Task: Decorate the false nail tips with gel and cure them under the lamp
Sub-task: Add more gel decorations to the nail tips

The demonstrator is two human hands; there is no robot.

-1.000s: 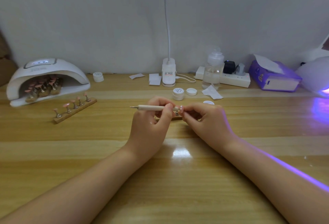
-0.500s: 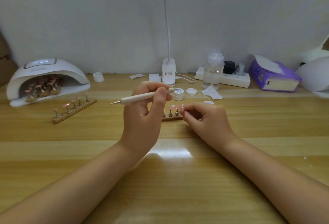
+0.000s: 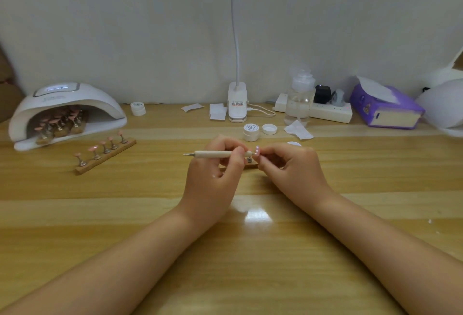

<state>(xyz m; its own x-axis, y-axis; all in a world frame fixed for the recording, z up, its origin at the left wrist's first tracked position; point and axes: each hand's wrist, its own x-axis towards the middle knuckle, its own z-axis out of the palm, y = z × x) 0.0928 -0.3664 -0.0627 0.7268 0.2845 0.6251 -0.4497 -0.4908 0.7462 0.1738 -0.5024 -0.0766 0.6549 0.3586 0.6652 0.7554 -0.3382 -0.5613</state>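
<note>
Head view, item by item. Nail tip (image 3: 257, 149): pink with pale dots, pinched at the fingertips of the right hand (image 3: 292, 166), held over the middle of the tabletop (image 3: 250, 252). Dotting tool (image 3: 217, 154): wooden handle, lying level, gripped by the curled fingers and thumb of the left hand (image 3: 215, 173); its working end met the nail tip, though actual contact was too small to confirm. Wooden stand (image 3: 248, 164): directly behind the hands, mostly hidden, one metal post visible. Open gel pot (image 3: 251, 132) with its lid (image 3: 269, 129) beside it: just beyond the hands toward the rear edge. Second stand (image 3: 105, 155): left of centre, carrying five pink tips, no decoration discernible. Curing lamp (image 3: 67, 111): rear left corner, display lit, further stands of pink tips inside. Progress, as judged: one batch sat under the lamp, one tip was being dotted; the row of five and any tips on the hidden stand appeared left to decorate and cure.
</note>
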